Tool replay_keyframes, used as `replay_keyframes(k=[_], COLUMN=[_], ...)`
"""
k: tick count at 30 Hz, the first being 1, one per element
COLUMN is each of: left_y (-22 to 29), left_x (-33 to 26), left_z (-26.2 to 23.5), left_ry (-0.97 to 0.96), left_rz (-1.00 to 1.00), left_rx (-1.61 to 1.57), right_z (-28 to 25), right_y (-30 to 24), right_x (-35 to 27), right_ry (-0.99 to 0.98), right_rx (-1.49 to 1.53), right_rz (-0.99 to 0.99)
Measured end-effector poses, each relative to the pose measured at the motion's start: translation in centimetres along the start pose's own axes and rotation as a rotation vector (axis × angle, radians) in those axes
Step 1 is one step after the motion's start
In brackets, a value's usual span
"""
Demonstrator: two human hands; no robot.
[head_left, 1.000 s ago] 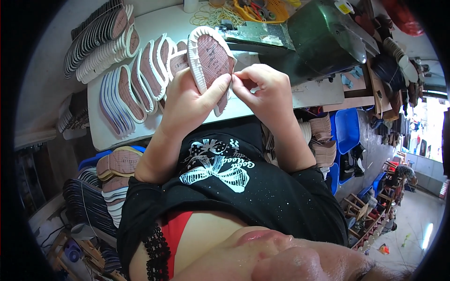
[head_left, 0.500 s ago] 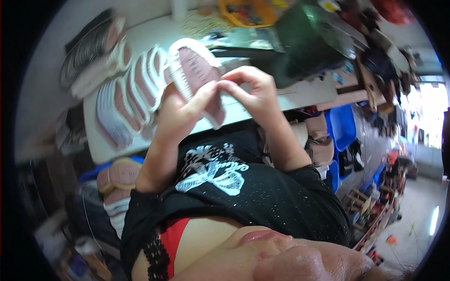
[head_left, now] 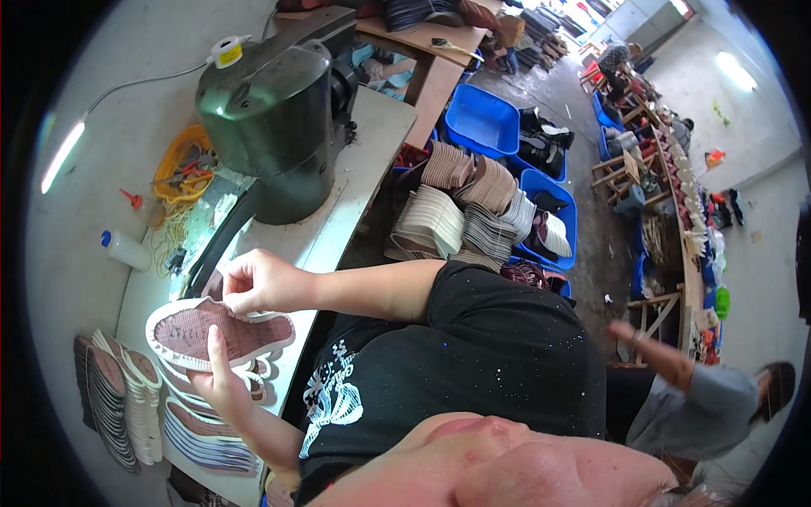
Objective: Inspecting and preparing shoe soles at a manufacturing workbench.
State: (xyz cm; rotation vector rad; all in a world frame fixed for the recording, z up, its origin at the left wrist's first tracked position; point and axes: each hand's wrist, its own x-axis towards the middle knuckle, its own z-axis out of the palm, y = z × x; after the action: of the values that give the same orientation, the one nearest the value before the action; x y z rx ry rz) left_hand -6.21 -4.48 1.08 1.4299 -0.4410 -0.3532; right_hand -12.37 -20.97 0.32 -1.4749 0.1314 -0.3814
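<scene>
My left hand point(head_left: 221, 384) holds a shoe upper point(head_left: 190, 331) from below, its thumb lying on the mauve bottom panel and the other fingers hidden underneath. The panel is oval, with a white band around its edge. At the upper's far edge, my right hand point(head_left: 263, 283) is closed, thumb and fingers pinching the white rim. Whether a thread or small tool is between those fingertips cannot be seen. Under and beside the upper, more white-rimmed uppers point(head_left: 207, 439) are stacked on the white table point(head_left: 372, 127).
A dark green sewing machine point(head_left: 270, 127) stands beyond my hands, near a yellow basket point(head_left: 169, 173) of tools and a white bottle point(head_left: 127, 249). Grey and white uppers point(head_left: 110, 406) lean at left. Blue bins point(head_left: 481, 118) and bundled uppers point(head_left: 427, 224) stand right; a person point(head_left: 701, 397) is behind them.
The view has swung to the right, bringing the machine, bins and another person into sight. The upper has turned to lie sideways; both hands still hold it.
</scene>
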Motion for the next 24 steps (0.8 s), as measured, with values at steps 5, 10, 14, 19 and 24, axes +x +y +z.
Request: replay_keyframes(k=[5, 10, 14, 19, 24], left_y=[0.6, -0.3, -0.6, -0.1, 0.1], left_x=[-0.2, -0.2, 0.3, 0.0, 0.0], left_z=[0.5, 0.6, 0.4, 1.0, 1.2], left_ry=[-0.079, -0.009, -0.035, -0.001, -0.036], left_rz=[0.035, -0.005, 0.012, 0.053, 0.101], left_rx=[0.019, 0.008, -0.003, 0.007, 0.054], right_z=[-0.3, -0.3, -0.6, -0.8, -0.4], right_y=[-0.8, -0.9, -1.0, -1.7, -2.1], right_x=[-0.6, -0.7, -1.0, -1.5, -2.0], right_ry=[-0.051, 0.012, 0.09, 0.112, 0.06], right_rx=[-0.06, -0.198, -0.304, -0.36, -0.232], right_rz=[-0.161, -0.306, -0.449, -0.377, -0.347])
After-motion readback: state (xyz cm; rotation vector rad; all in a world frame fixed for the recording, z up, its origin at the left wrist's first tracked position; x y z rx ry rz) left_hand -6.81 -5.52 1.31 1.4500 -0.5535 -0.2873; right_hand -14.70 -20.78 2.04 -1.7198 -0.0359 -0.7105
